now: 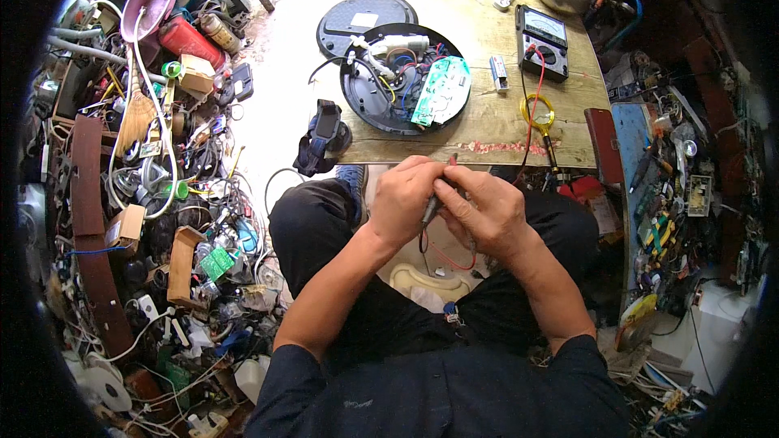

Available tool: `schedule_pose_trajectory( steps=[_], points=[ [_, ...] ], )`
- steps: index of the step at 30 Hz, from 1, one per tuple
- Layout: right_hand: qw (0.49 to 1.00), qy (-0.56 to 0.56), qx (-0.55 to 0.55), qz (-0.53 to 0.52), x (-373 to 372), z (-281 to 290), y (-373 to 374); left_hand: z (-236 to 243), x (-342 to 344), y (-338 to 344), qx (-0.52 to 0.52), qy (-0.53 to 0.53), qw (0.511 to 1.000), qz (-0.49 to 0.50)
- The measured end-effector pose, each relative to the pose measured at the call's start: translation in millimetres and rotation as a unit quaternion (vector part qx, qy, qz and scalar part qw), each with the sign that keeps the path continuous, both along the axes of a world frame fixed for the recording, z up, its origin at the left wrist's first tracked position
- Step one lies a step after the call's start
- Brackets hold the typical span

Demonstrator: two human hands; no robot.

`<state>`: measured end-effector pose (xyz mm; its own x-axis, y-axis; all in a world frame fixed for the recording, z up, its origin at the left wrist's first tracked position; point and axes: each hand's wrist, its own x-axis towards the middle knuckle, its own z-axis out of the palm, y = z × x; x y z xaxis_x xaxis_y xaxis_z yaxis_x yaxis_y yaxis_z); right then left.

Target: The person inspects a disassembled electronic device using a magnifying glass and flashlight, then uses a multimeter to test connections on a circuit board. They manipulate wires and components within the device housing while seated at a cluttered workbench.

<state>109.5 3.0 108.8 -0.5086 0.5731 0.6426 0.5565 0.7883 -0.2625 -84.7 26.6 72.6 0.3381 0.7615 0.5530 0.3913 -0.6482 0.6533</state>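
Note:
My left hand (404,199) and my right hand (488,204) meet over my lap, just off the table's near edge, with fingers curled. A dark test probe (429,211) sticks out below the left fingers, which close on it. Between the fingertips shows a red test probe (452,161), seemingly in my right hand; most of it is hidden. Below the hands hangs a red lead (454,262). An analog multimeter (554,58) stands at the right of the table, its red lead running over the edge. Ahead of my hands lies an opened round black appliance (365,101) with wiring and a green circuit board (443,91).
The wooden table (495,24) carries a round black cover (365,12), a small box (498,73), a yellow magnifying glass (539,111) and a black strapped device (326,130). Heaped parts and cables (215,219) crowd the left floor. Tools and scrap (669,211) pile up at right.

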Motion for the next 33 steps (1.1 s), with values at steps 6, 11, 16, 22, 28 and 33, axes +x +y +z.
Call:
schedule_pose_trajectory(
  steps=[6, 11, 16, 22, 28, 33],
  points=[
    [0.991, -0.052, 0.121, -0.036, 15, 0, -6, 14, 18, -6, 0.018, -0.024, 0.999, -0.015],
    [0.983, -0.121, 0.117, -0.078, 31, 24, -12, 32, 33, 0, 0.034, -0.038, 0.998, -0.026],
    [0.977, -0.116, 0.150, -0.097, 42, 31, -1, 39, 34, 20, 0.044, -0.012, 0.998, -0.037],
    [0.983, -0.057, 0.121, -0.127, 53, 14, 37, 31, -7, 57, -0.091, 0.101, 0.972, 0.193],
    [0.975, 0.191, -0.048, -0.102, 38, -40, 70, -1, -21, 67, -0.201, 0.079, 0.958, 0.188],
    [0.907, 0.261, -0.280, -0.176, 18, -30, 73, -6, -16, 68, -0.308, -0.037, 0.938, 0.155]
  ],
)
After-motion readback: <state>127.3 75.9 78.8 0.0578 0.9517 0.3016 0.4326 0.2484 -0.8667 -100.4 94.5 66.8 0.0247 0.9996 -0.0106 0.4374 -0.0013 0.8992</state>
